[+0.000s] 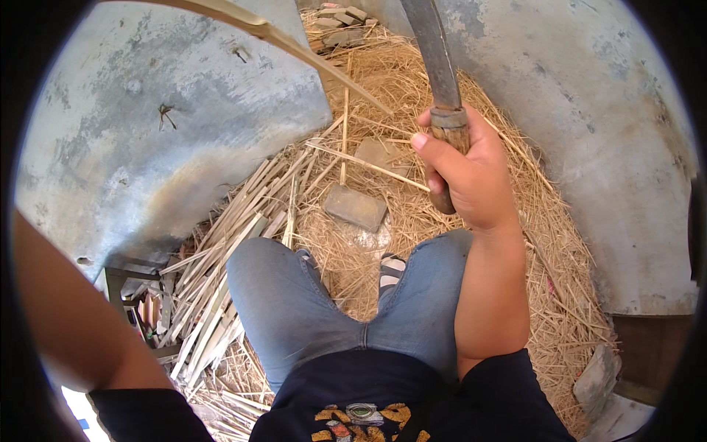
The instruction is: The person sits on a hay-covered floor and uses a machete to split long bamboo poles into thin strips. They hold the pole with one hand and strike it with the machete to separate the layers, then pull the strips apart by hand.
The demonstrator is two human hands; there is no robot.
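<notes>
My right hand [471,173] is closed round the wooden handle of a machete [434,55], in front of my right knee. The dark, slightly curved blade points up and away from me, and its tip is cut off by the upper edge. Of my left arm only the forearm [74,309] shows at the far left; the hand is outside the picture. A long pale strip of split bamboo [294,46] comes in from the upper left and tapers to an end left of the blade. What holds its other end is hidden.
Bamboo strips [221,272] lie heaped beside my left leg. Thin shavings [545,295] cover the floor around a brick [356,208] between my feet and a flat block [379,152] behind it. Worn grey walls [169,96] stand on both sides; broken bricks [342,22] lie at the back.
</notes>
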